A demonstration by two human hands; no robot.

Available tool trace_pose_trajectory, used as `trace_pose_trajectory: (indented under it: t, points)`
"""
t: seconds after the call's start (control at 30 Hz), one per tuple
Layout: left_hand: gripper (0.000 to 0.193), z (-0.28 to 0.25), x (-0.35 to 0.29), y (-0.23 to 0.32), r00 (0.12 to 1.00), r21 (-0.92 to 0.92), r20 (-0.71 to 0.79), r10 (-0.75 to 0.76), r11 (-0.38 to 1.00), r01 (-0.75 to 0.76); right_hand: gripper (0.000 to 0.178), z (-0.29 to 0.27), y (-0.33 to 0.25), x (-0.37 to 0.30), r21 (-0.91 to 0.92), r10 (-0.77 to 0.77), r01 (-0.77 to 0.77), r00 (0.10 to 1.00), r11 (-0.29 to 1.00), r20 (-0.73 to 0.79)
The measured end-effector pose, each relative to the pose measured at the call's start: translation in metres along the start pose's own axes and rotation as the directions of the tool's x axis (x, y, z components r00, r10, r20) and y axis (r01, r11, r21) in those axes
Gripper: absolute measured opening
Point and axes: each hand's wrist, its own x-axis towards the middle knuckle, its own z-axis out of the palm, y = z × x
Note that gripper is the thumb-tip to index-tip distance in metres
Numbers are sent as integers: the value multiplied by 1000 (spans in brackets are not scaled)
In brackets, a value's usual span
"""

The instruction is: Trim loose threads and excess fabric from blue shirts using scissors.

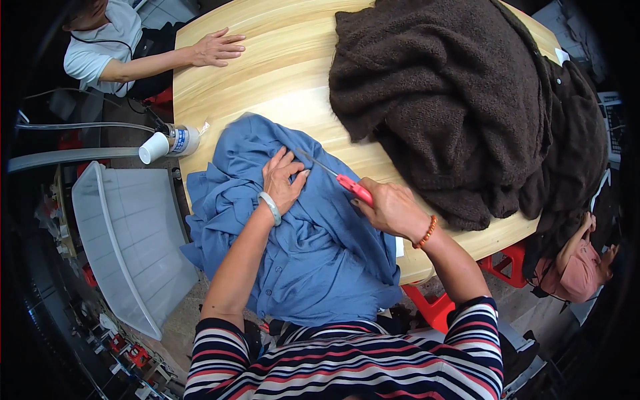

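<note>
A blue buttoned garment point(313, 267), crumpled, lies over the near edge of the table and down toward my lap. My left hand point(281, 187) rests on its upper part, thumb and index finger pinched together at the cloth, the other fingers stretched forward. A red-handled tool point(353, 189) with a thin metal shaft is gripped in my right hand point(393, 207). Its shaft points up and left over the blue cloth, its end close to my left fingertips. What kind of tool it is, I cannot make out. Whether the end touches the fabric is unclear.
Dark brown fuzzy garments point(447, 100) are heaped on the right of the wooden table point(280, 87). A white cup point(155, 148) lies tipped beside a jar point(185, 140) at the left edge. A large white bin point(133, 240) stands below. Another person's hand point(219, 48) rests across the table; someone else sits at right.
</note>
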Motion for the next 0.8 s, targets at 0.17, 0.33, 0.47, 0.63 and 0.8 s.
trace_pose_trajectory:
  t: [0.17,0.33,0.47,0.63,0.8]
  points:
    - [33,-9,18,-4,999,63,42,11,998,-14,40,38,-15,-8,178,24,18,974,984,-227]
    - [44,-28,12,-40,996,260,-27,-87,961,91,32,85,-11,12,100,-44,84,936,991,-349]
    - [45,-49,-17,-59,994,295,-13,-108,949,107,24,54,12,8,98,146,-119,932,988,-332]
    - [45,-55,-24,-44,974,349,31,-226,915,201,22,35,68,-9,59,289,-297,836,953,-466]
    - [50,-65,-6,-7,985,397,102,-142,913,91,20,18,55,-35,30,230,-235,900,971,-369]
